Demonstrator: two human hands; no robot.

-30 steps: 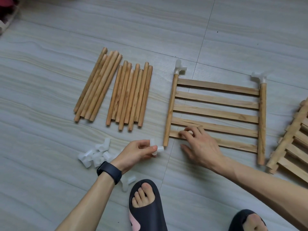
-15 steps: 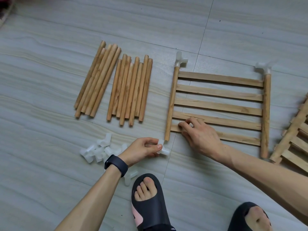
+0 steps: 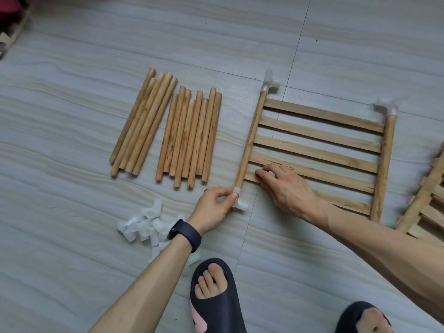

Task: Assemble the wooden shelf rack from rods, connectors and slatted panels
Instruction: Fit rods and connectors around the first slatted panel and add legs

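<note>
Nearest, two feet in black slide sandals (image 3: pixel 216 296) stand on the grey tiled floor (image 3: pixel 72 272). Just beyond them the left hand (image 3: pixel 213 207), with a black wristband (image 3: pixel 185 233) on its wrist, holds a small white translucent plastic connector (image 3: pixel 237 200) in a narrow grip of thumb and fingertips.

A second ago this connector hung apart from the wood. Now it sits over the near end of the left round wooden side rod (image 3: pixel 251 140). How deep it is seated cannot be told.

Left of the wrist lies a loose pile of white plastic connectors (image 3: pixel 146 224). The right hand (image 3: pixel 288 188) has kept its place on the near slats of the flat wooden slatted panel (image 3: pixel 322 140), fingers bent. Whether its grip hooks round a slat or only presses down cannot be told.

I judge that three corners of this panel are now capped: this near left one, the far left connector (image 3: pixel 271 84) and the far right connector (image 3: pixel 386 108). The near end of the right side rod (image 3: pixel 384 169) looks bare, so it likely needs the next piece from the pile.

Farther left, two bundles of loose round wooden rods (image 3: pixel 187 138) lie untouched on the floor. A second slatted wooden panel (image 3: pixel 427 200) waits at the right edge.
</note>
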